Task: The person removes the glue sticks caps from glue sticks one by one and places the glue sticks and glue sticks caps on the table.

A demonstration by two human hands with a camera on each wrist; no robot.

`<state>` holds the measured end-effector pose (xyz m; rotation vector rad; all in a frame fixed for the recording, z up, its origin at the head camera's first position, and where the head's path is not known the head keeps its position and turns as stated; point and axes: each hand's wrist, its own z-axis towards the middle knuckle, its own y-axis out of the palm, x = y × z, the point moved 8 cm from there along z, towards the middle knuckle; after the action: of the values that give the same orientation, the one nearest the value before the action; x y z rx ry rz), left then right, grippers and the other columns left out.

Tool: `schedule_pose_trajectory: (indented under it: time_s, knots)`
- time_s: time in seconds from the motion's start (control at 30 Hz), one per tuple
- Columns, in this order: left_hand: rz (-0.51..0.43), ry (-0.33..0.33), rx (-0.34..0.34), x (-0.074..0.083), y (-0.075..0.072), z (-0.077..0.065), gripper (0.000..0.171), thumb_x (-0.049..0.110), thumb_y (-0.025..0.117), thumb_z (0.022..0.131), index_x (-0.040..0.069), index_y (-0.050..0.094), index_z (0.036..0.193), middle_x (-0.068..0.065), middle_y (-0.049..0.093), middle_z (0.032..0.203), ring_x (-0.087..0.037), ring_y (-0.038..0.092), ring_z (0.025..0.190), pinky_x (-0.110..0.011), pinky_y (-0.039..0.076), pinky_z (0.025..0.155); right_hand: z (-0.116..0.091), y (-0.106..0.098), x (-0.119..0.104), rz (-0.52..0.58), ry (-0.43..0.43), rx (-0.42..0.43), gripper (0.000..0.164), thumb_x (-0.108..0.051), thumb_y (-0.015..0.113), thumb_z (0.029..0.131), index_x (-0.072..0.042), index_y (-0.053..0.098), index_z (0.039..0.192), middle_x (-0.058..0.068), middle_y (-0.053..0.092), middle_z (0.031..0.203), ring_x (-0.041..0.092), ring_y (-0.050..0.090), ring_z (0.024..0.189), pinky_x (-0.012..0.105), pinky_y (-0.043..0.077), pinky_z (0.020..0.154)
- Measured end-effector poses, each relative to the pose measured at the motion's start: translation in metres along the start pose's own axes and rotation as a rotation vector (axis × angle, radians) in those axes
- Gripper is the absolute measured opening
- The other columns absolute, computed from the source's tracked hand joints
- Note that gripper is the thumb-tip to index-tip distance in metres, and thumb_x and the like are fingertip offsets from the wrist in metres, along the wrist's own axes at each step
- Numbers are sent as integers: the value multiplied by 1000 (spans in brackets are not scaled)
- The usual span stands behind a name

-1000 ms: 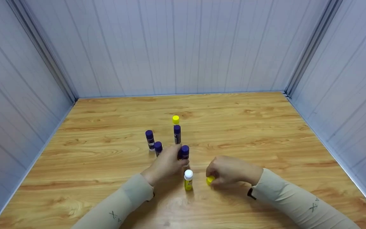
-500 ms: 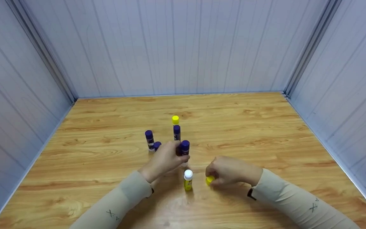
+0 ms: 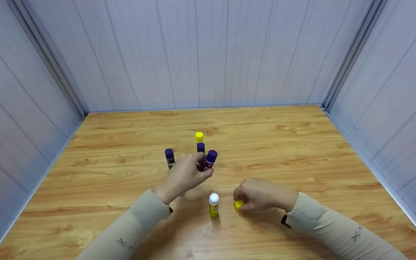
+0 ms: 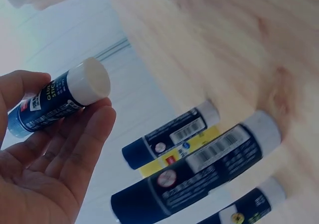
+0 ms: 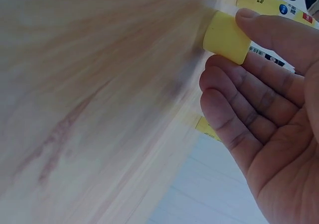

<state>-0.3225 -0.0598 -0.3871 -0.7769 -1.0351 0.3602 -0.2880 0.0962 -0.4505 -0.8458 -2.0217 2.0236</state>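
My left hand (image 3: pixel 184 175) pinches a navy glue stick (image 3: pixel 211 159) between thumb and fingers. It is raised and tilted, and its white base (image 4: pixel 90 80) faces the camera in the left wrist view. With thumb and fingers my right hand (image 3: pixel 264 195) pinches a yellow cap (image 3: pixel 238 205) low at the table. Between the hands stands a yellow glue stick (image 3: pixel 213 206) with a white top, upright and uncapped.
More navy glue sticks stand upright around the left hand, one at its left (image 3: pixel 170 157) and one behind it (image 3: pixel 200 147). A yellow-capped glue stick (image 3: pixel 199 137) is farthest back. The wooden table (image 3: pixel 302 144) meets pale panel walls (image 3: pixel 211 54).
The left hand has lifted the navy glue stick and carried it away from me, tilting it; it now hides the navy stick at its left. The right hand and yellow cap have stayed put.
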Motion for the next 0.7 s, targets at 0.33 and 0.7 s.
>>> schedule_pose_trajectory:
  time_s: [0.33, 0.7]
  knots:
    - [161, 121, 56, 17, -13, 2, 15, 20, 69, 87, 9, 67, 97, 2, 63, 85, -6, 58, 65, -21, 49, 54, -2, -17, 2, -14, 7, 25, 38, -35, 78, 83, -4, 72, 103, 2, 72, 83, 2, 60, 69, 20, 51, 63]
    - [422, 195, 120, 27, -21, 7, 14, 19, 67, 85, 11, 67, 96, 0, 60, 84, -12, 54, 66, -27, 48, 56, -4, -67, 12, -37, 21, 233, 34, -35, 74, 88, -8, 71, 108, 3, 71, 93, 11, 65, 80, 27, 55, 70]
